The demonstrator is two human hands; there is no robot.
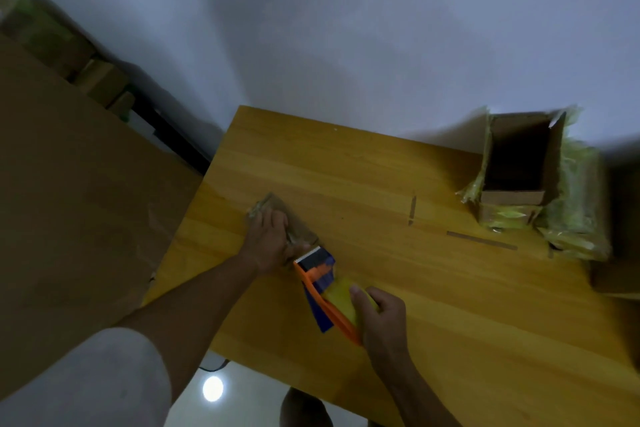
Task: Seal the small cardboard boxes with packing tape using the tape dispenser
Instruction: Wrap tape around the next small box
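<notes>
A small brown cardboard box (pixel 273 206) lies on the wooden table (pixel 433 270), left of centre. My left hand (pixel 268 241) presses down on top of it and hides much of it. My right hand (pixel 382 317) grips the tape dispenser (pixel 317 276), an orange and blue frame with a yellowish tape roll. The dispenser's front blade end touches the near right end of the small box. The picture is dim and blurred.
An open cardboard box (pixel 519 163) wrapped in yellowish tape stands at the table's far right, with another taped parcel (pixel 575 215) beside it. A large brown cardboard sheet (pixel 76 191) fills the left. Stacked boxes (pixel 69 55) sit at the far left. Two tape strips (pixel 481 240) stick to the table.
</notes>
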